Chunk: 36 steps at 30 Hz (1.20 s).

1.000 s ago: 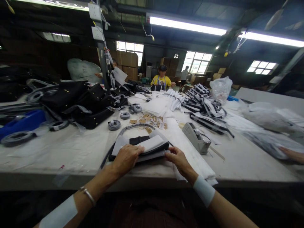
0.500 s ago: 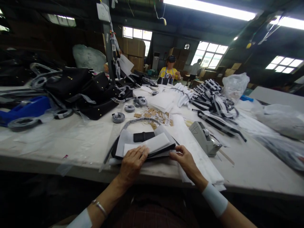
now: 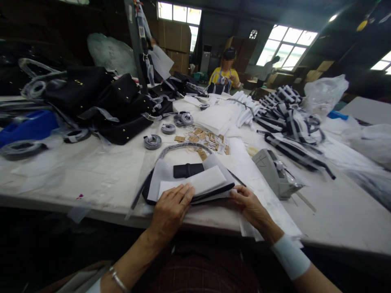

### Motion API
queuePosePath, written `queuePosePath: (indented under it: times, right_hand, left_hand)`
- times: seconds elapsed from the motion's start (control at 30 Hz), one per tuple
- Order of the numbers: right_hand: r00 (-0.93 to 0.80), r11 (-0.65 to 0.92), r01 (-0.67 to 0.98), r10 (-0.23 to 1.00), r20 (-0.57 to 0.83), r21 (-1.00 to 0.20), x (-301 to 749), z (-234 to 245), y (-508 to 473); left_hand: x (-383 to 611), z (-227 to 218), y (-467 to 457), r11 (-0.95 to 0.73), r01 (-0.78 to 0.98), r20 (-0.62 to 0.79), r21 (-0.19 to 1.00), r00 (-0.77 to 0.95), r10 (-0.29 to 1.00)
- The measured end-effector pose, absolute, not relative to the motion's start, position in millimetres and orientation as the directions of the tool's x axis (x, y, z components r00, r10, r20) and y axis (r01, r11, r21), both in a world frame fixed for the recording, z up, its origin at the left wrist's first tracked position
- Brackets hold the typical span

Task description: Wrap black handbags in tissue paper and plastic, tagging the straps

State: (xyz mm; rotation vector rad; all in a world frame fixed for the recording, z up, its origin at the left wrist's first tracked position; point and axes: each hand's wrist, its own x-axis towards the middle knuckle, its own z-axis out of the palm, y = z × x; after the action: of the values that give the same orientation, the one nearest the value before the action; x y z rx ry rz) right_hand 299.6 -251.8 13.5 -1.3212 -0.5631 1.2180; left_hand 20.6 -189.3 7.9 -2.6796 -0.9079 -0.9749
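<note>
A black bag (image 3: 149,191) lies at the table's near edge, its strap (image 3: 180,147) wrapped in clear plastic and arched behind it. White foam sheet (image 3: 158,169) covers much of the bag, leaving a black closure tab (image 3: 188,170) exposed. My left hand (image 3: 172,205) rests flat, fingers stretched, on a folded white strip (image 3: 207,181) over the bag. At the bag's right corner, my right hand (image 3: 247,203) has its thumb and fingers closed on the edge of the white foam sheet. Part of that grip is hidden.
A tape dispenser (image 3: 271,173) stands right of the bag, beside layered white foam (image 3: 244,162). Brown tags (image 3: 210,138) and coiled straps (image 3: 152,141) lie behind. Black bags (image 3: 122,110) pile up left, near a blue dispenser (image 3: 29,126). A co-worker in yellow (image 3: 224,75) sits opposite.
My view has tipped downward, so the background sits higher in the picture. Both hands stay at the same places on the bag, the right one at its corner with the foam edge.
</note>
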Motion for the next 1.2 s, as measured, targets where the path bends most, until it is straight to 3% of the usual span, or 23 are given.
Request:
queuePosePath:
  times: [0.17,0.33,0.4,0.5,0.6,0.67,0.73,0.83,1.0,1.2]
  right_hand:
    - [0.395,-0.168,-0.221,0.885,-0.245,-0.961,295,13,-252]
    - [0.509,-0.143,0.068,0.856,-0.088,-0.987,289,8,-252]
    - [0.496,-0.161,0.274,0.869,-0.004,-0.948,295,12,-257]
    - [0.407,-0.091,0.696,0.868,0.286,-0.713,303,36,-270]
    - [0.117,0.159,0.914,0.778,0.617,-0.374,294,69,-276]
    - [-0.190,0.365,0.917,0.755,0.628,-0.160,278,82,-271]
    - [-0.443,0.510,0.860,0.741,0.504,0.008,262,84,-257]
    - [-0.576,0.570,0.810,0.728,0.371,0.139,253,69,-234]
    - [-0.616,0.617,0.777,0.707,0.347,0.122,267,39,-216]
    - [-0.546,0.594,0.802,0.687,0.480,0.064,271,11,-215]
  left_hand:
    - [24,7,-190,-0.792,0.609,0.658,0.050,0.576,0.485]
    - [28,4,-191,-0.780,0.624,0.664,0.039,0.567,0.487]
    - [29,3,-191,-0.772,0.634,0.667,0.034,0.561,0.490]
    - [30,1,-193,-0.762,0.647,0.656,0.032,0.562,0.505]
    - [30,0,-194,-0.761,0.648,0.647,0.026,0.569,0.507]
    - [29,0,-194,-0.760,0.649,0.650,0.020,0.570,0.503]
    - [29,-1,-194,-0.758,0.652,0.654,0.018,0.565,0.503]
    - [29,1,-194,-0.757,0.653,0.652,0.018,0.566,0.504]
    - [33,5,-194,-0.735,0.679,0.600,-0.002,0.589,0.542]
    - [38,8,-193,-0.711,0.695,0.552,-0.112,0.638,0.537]
